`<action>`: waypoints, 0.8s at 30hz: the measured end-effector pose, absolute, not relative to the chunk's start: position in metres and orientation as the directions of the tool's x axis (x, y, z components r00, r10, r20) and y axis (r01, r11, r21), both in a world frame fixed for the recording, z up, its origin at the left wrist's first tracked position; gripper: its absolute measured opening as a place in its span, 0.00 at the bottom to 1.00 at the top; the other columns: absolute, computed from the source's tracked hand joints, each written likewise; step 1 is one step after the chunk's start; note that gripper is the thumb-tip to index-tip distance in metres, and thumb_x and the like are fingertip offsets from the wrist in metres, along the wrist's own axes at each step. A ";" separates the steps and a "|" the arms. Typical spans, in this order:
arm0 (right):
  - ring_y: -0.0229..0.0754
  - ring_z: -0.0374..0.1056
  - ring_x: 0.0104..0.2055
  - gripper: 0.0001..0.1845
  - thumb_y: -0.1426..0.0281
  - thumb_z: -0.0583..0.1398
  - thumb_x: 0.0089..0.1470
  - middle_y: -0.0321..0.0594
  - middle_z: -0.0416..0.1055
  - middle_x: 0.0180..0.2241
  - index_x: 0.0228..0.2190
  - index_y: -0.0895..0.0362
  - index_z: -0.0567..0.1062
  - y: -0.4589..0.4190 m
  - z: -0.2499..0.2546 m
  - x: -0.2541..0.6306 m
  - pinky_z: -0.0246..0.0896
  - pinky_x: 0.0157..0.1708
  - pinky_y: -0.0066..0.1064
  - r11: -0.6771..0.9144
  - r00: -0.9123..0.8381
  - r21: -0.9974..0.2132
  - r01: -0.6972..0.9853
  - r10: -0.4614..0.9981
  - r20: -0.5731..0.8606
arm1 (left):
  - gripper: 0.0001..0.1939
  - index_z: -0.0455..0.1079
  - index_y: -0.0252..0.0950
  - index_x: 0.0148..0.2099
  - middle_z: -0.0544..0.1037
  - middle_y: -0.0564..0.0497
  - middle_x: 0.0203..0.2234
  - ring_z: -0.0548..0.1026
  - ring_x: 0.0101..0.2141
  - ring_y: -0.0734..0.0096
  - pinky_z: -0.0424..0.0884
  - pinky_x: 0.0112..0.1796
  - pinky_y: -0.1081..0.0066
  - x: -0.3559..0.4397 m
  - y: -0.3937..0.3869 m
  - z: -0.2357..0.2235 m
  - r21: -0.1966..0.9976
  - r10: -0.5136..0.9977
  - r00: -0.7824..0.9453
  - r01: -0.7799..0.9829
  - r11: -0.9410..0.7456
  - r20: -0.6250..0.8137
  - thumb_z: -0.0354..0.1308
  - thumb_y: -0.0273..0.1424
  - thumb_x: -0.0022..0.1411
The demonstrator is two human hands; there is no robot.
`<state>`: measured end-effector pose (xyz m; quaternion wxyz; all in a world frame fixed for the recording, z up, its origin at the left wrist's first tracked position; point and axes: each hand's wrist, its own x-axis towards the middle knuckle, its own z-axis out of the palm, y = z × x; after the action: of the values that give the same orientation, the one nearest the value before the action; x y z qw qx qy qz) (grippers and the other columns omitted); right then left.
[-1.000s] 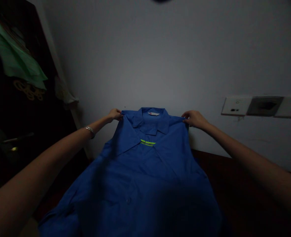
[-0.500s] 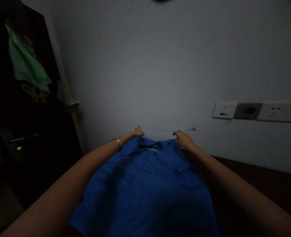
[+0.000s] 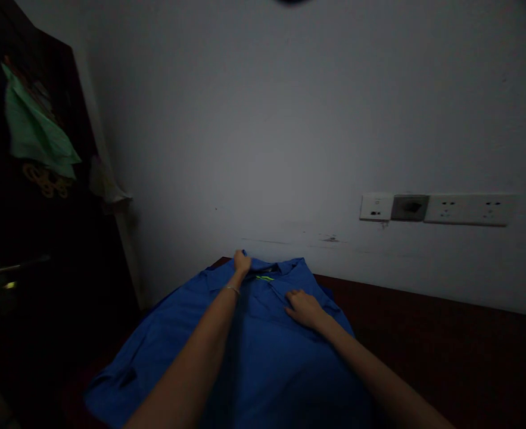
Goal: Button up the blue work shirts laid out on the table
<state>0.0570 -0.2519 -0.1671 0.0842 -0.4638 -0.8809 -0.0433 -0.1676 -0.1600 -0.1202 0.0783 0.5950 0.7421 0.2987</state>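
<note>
A blue work shirt with a small yellow-green strip at the chest lies flat, front up, on a dark wooden table. Its collar points toward the wall. My left hand, with a thin bracelet on the wrist, is closed on the shirt's collar at the far end. My right hand rests flat on the shirt's chest just right of the placket, its fingers spread and holding nothing.
A white wall rises right behind the table, with a row of sockets and switches at the right. At the left stands a dark door with a handle; a green cloth hangs on it.
The shirt, held up by its shoulders a second ago, now lies on the table. My left hand went to the collar. My right hand let go and came down flat on the chest.
</note>
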 end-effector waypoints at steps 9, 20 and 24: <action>0.49 0.61 0.47 0.20 0.64 0.49 0.54 0.53 0.66 0.45 0.43 0.63 0.68 -0.232 -0.183 0.047 0.54 0.44 0.37 0.523 -0.502 -0.026 0.852 0.829 0.248 | 0.29 0.58 0.29 0.54 0.62 0.37 0.53 0.59 0.54 0.54 0.52 0.52 0.59 -0.205 -0.183 -0.193 0.204 0.967 -0.116 0.977 0.069 0.226 0.42 0.44 0.58; 0.50 0.67 0.39 0.17 0.69 0.47 0.55 0.53 0.71 0.35 0.35 0.64 0.72 -0.215 -0.194 0.031 0.60 0.34 0.35 0.473 -0.456 0.019 0.881 0.839 0.297 | 0.39 0.48 0.34 0.61 0.51 0.43 0.59 0.49 0.58 0.59 0.44 0.55 0.58 -0.240 -0.182 -0.211 0.122 0.987 0.087 0.987 -0.104 0.137 0.38 0.55 0.55; 0.49 0.68 0.37 0.17 0.72 0.45 0.56 0.55 0.71 0.35 0.36 0.64 0.72 -0.212 -0.199 0.030 0.61 0.33 0.35 0.465 -0.455 0.023 0.885 0.854 0.253 | 0.37 0.49 0.34 0.60 0.51 0.44 0.59 0.49 0.58 0.59 0.44 0.55 0.58 -0.239 -0.181 -0.212 0.137 0.987 0.079 0.986 -0.098 0.138 0.37 0.54 0.56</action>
<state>0.0299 -0.2120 -0.1986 0.1036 -0.5116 -0.8496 -0.0756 -0.2395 -0.1809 -0.2117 0.0040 0.7345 0.6716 0.0974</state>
